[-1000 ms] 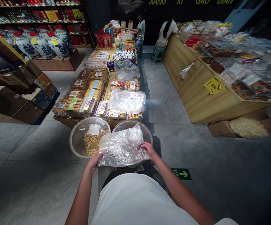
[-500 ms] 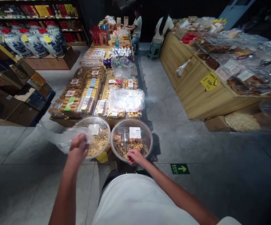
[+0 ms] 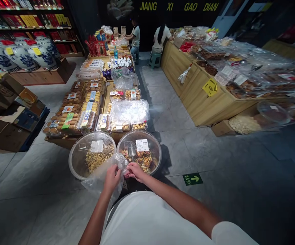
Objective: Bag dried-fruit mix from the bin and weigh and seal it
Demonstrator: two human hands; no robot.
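Note:
A clear plastic bag (image 3: 97, 179) hangs from my left hand (image 3: 112, 177), whose fingers are closed on it. My right hand (image 3: 135, 172) pinches the bag's edge close beside the left. Below and to the left stands a round clear tub (image 3: 72, 160) of pale nut-like pieces (image 3: 98, 160). Touching it on the right is a second round tub (image 3: 159, 153), holding mixed dried pieces (image 3: 144, 161) and a metal scoop (image 3: 131, 151). Each tub has a white label inside its rim. The bag partly covers the near sides of both tubs.
Behind the tubs, a low table bears packed cookies (image 3: 86, 119) and a plastic sheet (image 3: 129, 110). Blue-and-white jars (image 3: 41, 56) and cartons (image 3: 8, 131) stand left. A wooden counter (image 3: 203, 109) runs along the right. Two people (image 3: 135, 35) sit at the back.
My left hand has swung right with the bag, from over the left tub to beside my right hand. My right hand has shifted left and now grips the bag. The view has turned slightly right.

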